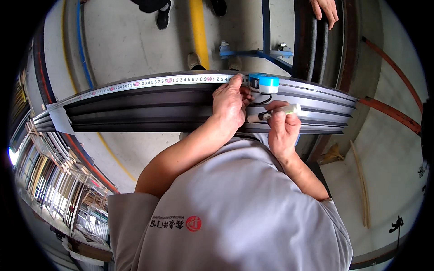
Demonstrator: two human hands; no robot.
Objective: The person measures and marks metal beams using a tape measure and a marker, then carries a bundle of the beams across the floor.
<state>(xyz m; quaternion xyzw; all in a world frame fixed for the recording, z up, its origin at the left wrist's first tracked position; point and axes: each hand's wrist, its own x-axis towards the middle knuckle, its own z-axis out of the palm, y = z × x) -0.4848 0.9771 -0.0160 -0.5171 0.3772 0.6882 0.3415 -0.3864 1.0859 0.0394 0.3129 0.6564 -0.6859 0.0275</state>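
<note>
A long dark grey metal profile [149, 108] with lengthwise ridges lies across in front of me. Along its far edge runs the white blade of a tape measure [264, 83], whose blue and white case rests near the right part of the profile. My left hand [229, 101] pinches the blade just left of the case, thumb on top and fingers curled. A black strap loops below the case. Close to my body, my right hand [284, 128] grips a whitish marker pen [258, 118] with a dark band, pointing left over the profile.
Light tape [61, 119] wraps the profile's left end. Beyond it stand a blue metal frame [257, 53] and a yellow floor line [199, 31]. Other people's shoes [163, 18] and a hand on dark bars [324, 11] show at the top. Racks of long profiles [54, 180] stand left; orange-red bars [393, 115] lie right.
</note>
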